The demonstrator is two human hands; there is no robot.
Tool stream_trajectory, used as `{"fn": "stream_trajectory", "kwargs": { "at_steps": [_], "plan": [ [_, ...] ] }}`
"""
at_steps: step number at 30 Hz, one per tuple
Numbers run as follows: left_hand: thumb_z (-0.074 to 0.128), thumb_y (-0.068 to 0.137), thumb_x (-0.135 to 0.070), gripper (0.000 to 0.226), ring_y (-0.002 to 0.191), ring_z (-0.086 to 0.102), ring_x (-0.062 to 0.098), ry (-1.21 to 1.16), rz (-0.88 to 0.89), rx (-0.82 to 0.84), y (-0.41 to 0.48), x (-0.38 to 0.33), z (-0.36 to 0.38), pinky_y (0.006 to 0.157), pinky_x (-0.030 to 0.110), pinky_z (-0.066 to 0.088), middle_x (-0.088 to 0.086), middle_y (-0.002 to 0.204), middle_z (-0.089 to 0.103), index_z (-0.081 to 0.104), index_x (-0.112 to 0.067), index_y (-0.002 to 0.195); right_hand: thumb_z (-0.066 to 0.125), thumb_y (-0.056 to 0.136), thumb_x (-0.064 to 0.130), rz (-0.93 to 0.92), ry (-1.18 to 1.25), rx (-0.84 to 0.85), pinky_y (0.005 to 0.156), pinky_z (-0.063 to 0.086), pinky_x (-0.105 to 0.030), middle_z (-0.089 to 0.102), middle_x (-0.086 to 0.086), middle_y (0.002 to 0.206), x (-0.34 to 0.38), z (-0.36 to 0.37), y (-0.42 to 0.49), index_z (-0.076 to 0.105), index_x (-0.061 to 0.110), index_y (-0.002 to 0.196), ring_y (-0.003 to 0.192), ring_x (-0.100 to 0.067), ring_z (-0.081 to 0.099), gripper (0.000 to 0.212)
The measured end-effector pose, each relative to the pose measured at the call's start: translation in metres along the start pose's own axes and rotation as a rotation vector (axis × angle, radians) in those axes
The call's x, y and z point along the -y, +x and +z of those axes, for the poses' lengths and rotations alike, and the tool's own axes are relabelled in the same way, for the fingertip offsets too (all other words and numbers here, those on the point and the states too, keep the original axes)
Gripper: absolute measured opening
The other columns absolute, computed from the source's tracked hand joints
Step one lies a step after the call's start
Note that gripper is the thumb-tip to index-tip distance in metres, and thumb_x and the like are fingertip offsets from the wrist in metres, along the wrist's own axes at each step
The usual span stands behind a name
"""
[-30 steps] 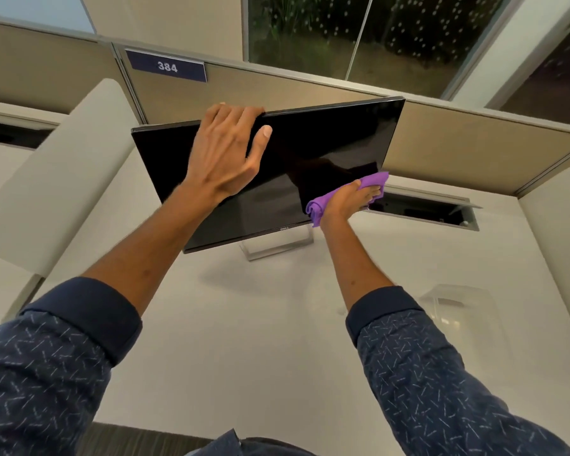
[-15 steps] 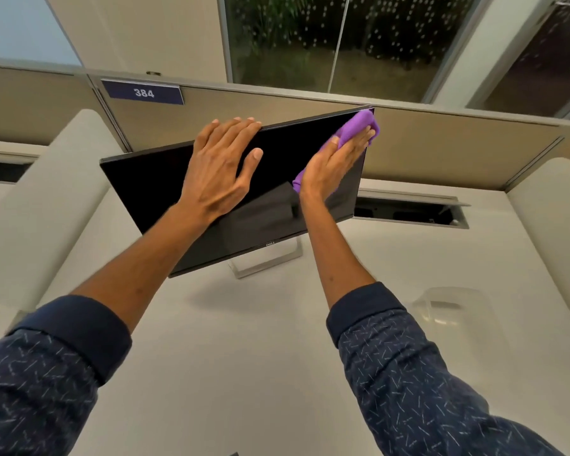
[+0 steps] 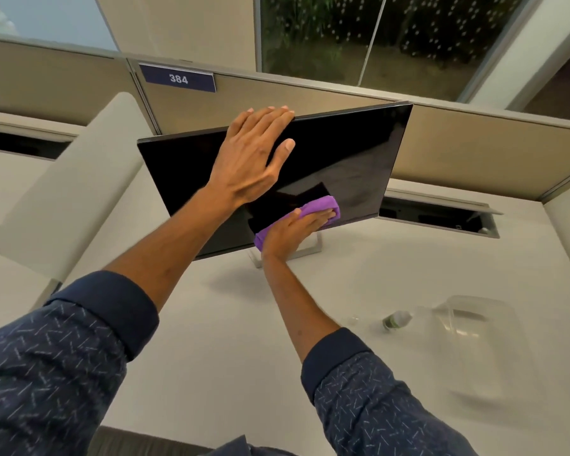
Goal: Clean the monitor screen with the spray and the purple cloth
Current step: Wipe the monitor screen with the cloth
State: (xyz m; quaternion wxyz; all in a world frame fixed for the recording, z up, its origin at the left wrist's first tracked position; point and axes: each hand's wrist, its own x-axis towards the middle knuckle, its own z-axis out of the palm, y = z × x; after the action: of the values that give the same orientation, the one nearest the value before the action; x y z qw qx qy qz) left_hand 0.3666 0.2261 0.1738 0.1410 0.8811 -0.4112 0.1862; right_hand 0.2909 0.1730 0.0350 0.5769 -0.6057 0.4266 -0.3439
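As flat left hand [image 3: 250, 156] touches black monitor [image 3: 346, 149], flat right hand [image 3: 290, 230] presses purple cloth [image 3: 320, 205]

Navy fleck-patterned sleeves [image 3: 46, 373], plain cuffs [image 3: 112, 311]

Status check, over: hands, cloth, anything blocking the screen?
Left hand flat on monitor top edge. Right hand pressing purple cloth against its lower half. Spray bottle on desk, apart; nothing in the way.
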Motion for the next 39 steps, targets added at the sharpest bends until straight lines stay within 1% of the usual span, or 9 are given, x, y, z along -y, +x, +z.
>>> {"fn": "stream_trajectory", "kwargs": {
  "at_steps": [6, 13, 17, 20, 23, 27, 34, 37, 39],
  "plan": [
    [0.024, 0.118, -0.043, 0.056, 0.159, 0.04, 0.021, 0.041, -0.008, 0.016, -0.03, 0.032, -0.031, 0.136, 0.039, 0.02, 0.003, 0.173, 0.039, 0.033, -0.021, 0.169, 0.04, 0.115, 0.008, -0.383, -0.053, -0.03, 0.135, 0.02, -0.051, 0.009, -0.02, 0.178, 0.018, 0.001, 0.019, 0.01, -0.009, 0.167, 0.168, -0.034, 0.01, 0.062],
    [0.028, 0.118, -0.039, 0.054, 0.162, 0.037, 0.022, 0.084, -0.136, -0.041, -0.09, 0.074, -0.057, 0.138, 0.044, 0.02, 0.004, 0.172, 0.042, 0.038, -0.019, 0.167, 0.039, 0.116, 0.022, -0.691, -0.23, 0.009, 0.137, 0.018, -0.046, 0.014, -0.014, 0.179, 0.054, 0.023, 0.02, 0.015, -0.002, 0.168, 0.168, -0.03, 0.012, 0.062],
    [0.031, 0.117, -0.037, 0.053, 0.157, 0.045, 0.024, -0.002, -0.299, -0.128, -0.124, 0.094, -0.068, 0.134, 0.04, 0.031, 0.004, 0.168, 0.047, 0.047, -0.017, 0.163, 0.037, 0.116, 0.022, -0.961, -0.329, 0.159, 0.138, 0.01, -0.043, 0.0, -0.001, 0.18, 0.06, 0.042, 0.001, 0.006, 0.007, 0.17, 0.168, -0.026, 0.009, 0.065],
    [0.03, 0.117, -0.037, 0.052, 0.154, 0.05, 0.022, -0.174, -0.399, -0.15, -0.135, 0.099, -0.073, 0.128, 0.038, 0.039, 0.002, 0.167, 0.05, 0.047, -0.018, 0.163, 0.044, 0.11, 0.011, -1.345, -0.499, 0.355, 0.138, 0.006, -0.046, 0.006, -0.003, 0.181, 0.056, 0.052, -0.005, 0.004, 0.014, 0.171, 0.168, -0.02, 0.002, 0.073],
    [0.026, 0.117, -0.033, 0.053, 0.152, 0.053, 0.022, -0.409, -0.422, -0.167, -0.14, 0.099, -0.075, 0.128, 0.039, 0.043, 0.004, 0.164, 0.053, 0.046, -0.018, 0.164, 0.045, 0.109, 0.014, -1.716, -0.674, 0.519, 0.137, -0.004, -0.045, 0.006, -0.001, 0.181, 0.055, 0.057, 0.0, 0.006, 0.023, 0.172, 0.168, -0.016, -0.005, 0.075],
    [0.022, 0.117, -0.034, 0.053, 0.151, 0.053, 0.022, -0.545, -0.473, -0.205, -0.139, 0.099, -0.076, 0.126, 0.034, 0.041, 0.0, 0.162, 0.056, 0.054, -0.026, 0.159, 0.044, 0.105, 0.006, -1.985, -0.835, 0.686, 0.137, -0.006, -0.046, 0.002, -0.001, 0.181, 0.051, 0.051, 0.019, 0.007, 0.022, 0.173, 0.169, -0.02, 0.004, 0.079],
    [0.021, 0.117, -0.039, 0.054, 0.154, 0.048, 0.012, -0.574, -0.471, -0.232, -0.142, 0.109, -0.066, 0.12, 0.003, 0.03, -0.008, 0.162, 0.055, 0.055, -0.029, 0.157, 0.052, 0.1, 0.0, -2.149, -1.119, 1.142, 0.137, 0.011, -0.047, -0.002, -0.002, 0.181, 0.011, 0.021, 0.021, 0.002, 0.016, 0.172, 0.168, -0.023, 0.004, 0.089],
    [0.021, 0.118, -0.042, 0.052, 0.154, 0.046, 0.009, -0.549, -0.471, -0.25, -0.141, 0.109, -0.063, 0.122, 0.008, 0.03, -0.013, 0.162, 0.055, 0.055, -0.035, 0.157, 0.047, 0.106, 0.001, -2.126, -1.333, 1.33, 0.135, 0.0, -0.043, -0.009, 0.0, 0.18, -0.012, 0.003, 0.017, -0.004, 0.014, 0.172, 0.168, -0.021, -0.001, 0.084],
    [0.021, 0.119, -0.04, 0.05, 0.155, 0.046, 0.008, -0.525, -0.462, -0.263, -0.141, 0.111, -0.062, 0.125, 0.017, 0.032, -0.014, 0.161, 0.055, 0.055, -0.036, 0.156, 0.046, 0.108, 0.003, -2.073, -1.368, 1.366, 0.134, -0.004, -0.042, -0.013, 0.002, 0.18, -0.014, 0.001, 0.017, -0.008, 0.015, 0.171, 0.168, -0.02, -0.005, 0.084]
  ]
}}
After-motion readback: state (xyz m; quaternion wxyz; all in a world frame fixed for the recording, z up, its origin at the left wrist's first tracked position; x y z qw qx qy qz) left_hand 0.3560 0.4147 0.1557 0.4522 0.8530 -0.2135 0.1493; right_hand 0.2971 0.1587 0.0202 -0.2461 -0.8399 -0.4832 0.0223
